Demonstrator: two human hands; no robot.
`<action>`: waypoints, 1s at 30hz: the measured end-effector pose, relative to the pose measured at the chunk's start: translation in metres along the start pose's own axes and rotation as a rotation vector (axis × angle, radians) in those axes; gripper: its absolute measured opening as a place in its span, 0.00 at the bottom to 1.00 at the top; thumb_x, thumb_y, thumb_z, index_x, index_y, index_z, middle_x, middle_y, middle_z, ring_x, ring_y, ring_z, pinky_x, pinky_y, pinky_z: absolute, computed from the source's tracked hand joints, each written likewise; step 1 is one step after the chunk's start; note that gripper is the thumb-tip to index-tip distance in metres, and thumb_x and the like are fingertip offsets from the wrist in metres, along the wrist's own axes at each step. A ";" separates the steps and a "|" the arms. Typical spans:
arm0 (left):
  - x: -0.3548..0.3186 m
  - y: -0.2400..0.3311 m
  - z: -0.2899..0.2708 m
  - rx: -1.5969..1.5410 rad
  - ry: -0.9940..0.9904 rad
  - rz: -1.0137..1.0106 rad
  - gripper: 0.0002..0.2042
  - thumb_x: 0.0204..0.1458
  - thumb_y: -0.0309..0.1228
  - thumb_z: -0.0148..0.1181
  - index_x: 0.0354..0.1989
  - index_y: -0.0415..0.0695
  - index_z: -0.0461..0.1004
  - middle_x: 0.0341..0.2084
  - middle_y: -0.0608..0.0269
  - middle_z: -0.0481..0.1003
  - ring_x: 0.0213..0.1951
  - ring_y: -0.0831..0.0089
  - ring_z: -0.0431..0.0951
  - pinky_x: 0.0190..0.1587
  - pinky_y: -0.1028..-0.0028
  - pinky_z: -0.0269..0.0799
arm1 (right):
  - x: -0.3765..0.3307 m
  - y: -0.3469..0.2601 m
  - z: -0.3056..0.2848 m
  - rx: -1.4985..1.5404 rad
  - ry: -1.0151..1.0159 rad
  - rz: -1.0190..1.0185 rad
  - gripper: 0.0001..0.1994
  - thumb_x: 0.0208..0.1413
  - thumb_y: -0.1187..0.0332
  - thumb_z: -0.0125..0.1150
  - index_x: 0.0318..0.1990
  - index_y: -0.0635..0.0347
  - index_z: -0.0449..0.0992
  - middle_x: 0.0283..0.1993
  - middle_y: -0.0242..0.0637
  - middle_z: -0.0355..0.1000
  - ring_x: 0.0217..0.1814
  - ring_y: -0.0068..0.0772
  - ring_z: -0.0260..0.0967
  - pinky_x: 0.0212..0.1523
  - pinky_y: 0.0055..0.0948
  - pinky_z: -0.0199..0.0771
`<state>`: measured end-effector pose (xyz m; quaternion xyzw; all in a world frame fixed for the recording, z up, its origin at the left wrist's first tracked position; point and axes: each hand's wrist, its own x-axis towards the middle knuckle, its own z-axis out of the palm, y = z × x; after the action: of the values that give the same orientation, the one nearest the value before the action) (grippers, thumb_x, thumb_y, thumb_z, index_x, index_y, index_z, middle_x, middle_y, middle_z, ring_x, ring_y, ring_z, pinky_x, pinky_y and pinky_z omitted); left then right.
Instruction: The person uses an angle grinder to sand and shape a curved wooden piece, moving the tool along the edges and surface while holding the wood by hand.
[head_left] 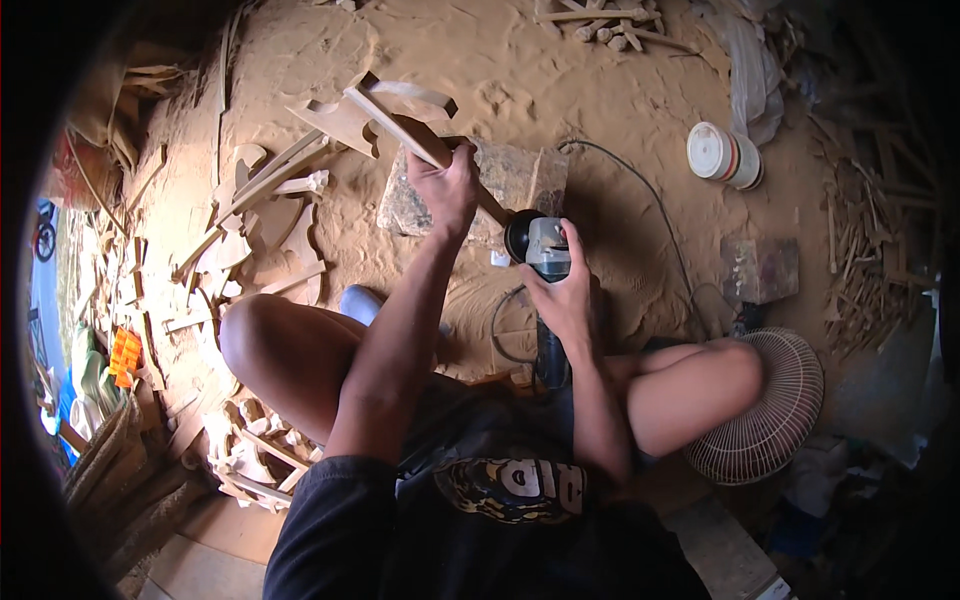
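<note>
A pale wooden axe (400, 130), its broad head at the far left end, slants across the middle of the view. My left hand (447, 190) is wrapped round its handle, partway along. The handle's near end meets the dark round disc (516, 236) of an angle grinder (548, 250). My right hand (565, 305) grips the grinder's grey and black body from the right, one finger stretched along its head. Under the axe sits a worn, pale block (505, 175). Whether the disc is spinning cannot be made out.
More wooden axe pieces (265, 220) lie heaped on the left, with another pile (255, 450) beside my left knee. A black cord (650, 185) loops across the dusty ground. On the right are a white bucket (712, 152), a small block (762, 268) and a caged fan (775, 425).
</note>
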<state>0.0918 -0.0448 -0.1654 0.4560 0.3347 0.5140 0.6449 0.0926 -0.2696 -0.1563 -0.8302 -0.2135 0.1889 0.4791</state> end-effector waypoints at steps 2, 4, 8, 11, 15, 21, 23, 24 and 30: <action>-0.003 0.002 0.003 0.013 0.003 -0.011 0.08 0.56 0.17 0.65 0.41 0.37 0.71 0.23 0.59 0.78 0.19 0.74 0.77 0.20 0.74 0.72 | -0.001 0.001 -0.001 -0.014 -0.008 0.030 0.42 0.52 0.74 0.76 0.75 0.64 0.62 0.61 0.51 0.77 0.61 0.40 0.77 0.64 0.37 0.76; -0.004 0.001 0.003 0.023 -0.001 0.005 0.07 0.56 0.17 0.65 0.39 0.37 0.72 0.22 0.60 0.78 0.19 0.74 0.77 0.21 0.74 0.72 | -0.002 -0.003 -0.002 -0.026 -0.018 0.049 0.42 0.52 0.74 0.76 0.75 0.63 0.62 0.61 0.52 0.77 0.61 0.41 0.78 0.64 0.38 0.76; -0.004 -0.007 0.002 0.032 -0.066 0.048 0.07 0.56 0.17 0.65 0.38 0.37 0.73 0.22 0.60 0.78 0.19 0.74 0.77 0.21 0.74 0.72 | -0.005 -0.010 0.002 -0.058 -0.006 0.061 0.42 0.52 0.74 0.75 0.75 0.61 0.62 0.60 0.52 0.78 0.61 0.42 0.78 0.64 0.38 0.77; -0.005 -0.010 0.000 0.041 -0.060 0.094 0.08 0.55 0.17 0.65 0.39 0.37 0.73 0.22 0.60 0.78 0.19 0.75 0.77 0.21 0.74 0.72 | -0.008 -0.022 -0.001 -0.109 -0.012 0.117 0.42 0.52 0.74 0.75 0.76 0.60 0.62 0.60 0.52 0.78 0.61 0.43 0.78 0.64 0.39 0.77; -0.009 -0.007 0.007 0.056 -0.034 0.082 0.09 0.55 0.17 0.65 0.40 0.37 0.72 0.23 0.60 0.78 0.19 0.75 0.76 0.21 0.74 0.72 | -0.008 -0.014 -0.010 0.021 -0.018 0.148 0.42 0.52 0.73 0.75 0.76 0.60 0.62 0.61 0.52 0.78 0.62 0.45 0.78 0.64 0.39 0.76; -0.016 -0.004 0.005 0.019 -0.105 0.068 0.10 0.56 0.17 0.65 0.43 0.38 0.71 0.24 0.59 0.79 0.20 0.75 0.77 0.22 0.74 0.73 | -0.009 -0.012 -0.006 0.040 0.019 0.020 0.42 0.52 0.72 0.76 0.76 0.60 0.62 0.63 0.51 0.77 0.63 0.46 0.78 0.65 0.38 0.76; -0.014 -0.003 0.004 0.016 -0.124 0.085 0.11 0.56 0.17 0.65 0.44 0.38 0.71 0.25 0.59 0.79 0.20 0.75 0.77 0.23 0.74 0.73 | -0.007 -0.010 -0.005 -0.001 0.018 0.049 0.42 0.53 0.71 0.76 0.76 0.59 0.62 0.64 0.52 0.77 0.64 0.46 0.78 0.65 0.39 0.76; -0.013 -0.002 0.004 0.042 -0.120 0.076 0.11 0.56 0.17 0.65 0.44 0.38 0.71 0.26 0.58 0.79 0.20 0.75 0.77 0.23 0.74 0.74 | -0.007 -0.010 -0.007 -0.027 0.020 0.069 0.42 0.53 0.71 0.76 0.76 0.59 0.62 0.64 0.52 0.77 0.64 0.46 0.78 0.65 0.39 0.76; -0.012 0.003 0.005 0.003 -0.120 0.051 0.13 0.56 0.16 0.63 0.46 0.37 0.69 0.26 0.57 0.79 0.20 0.74 0.77 0.23 0.73 0.74 | -0.004 -0.016 -0.019 -0.098 0.079 0.110 0.42 0.53 0.71 0.76 0.76 0.56 0.63 0.65 0.55 0.77 0.64 0.49 0.79 0.64 0.39 0.77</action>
<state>0.0924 -0.0578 -0.1615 0.4950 0.2846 0.5015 0.6499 0.0966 -0.2778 -0.1336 -0.8699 -0.1574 0.1712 0.4349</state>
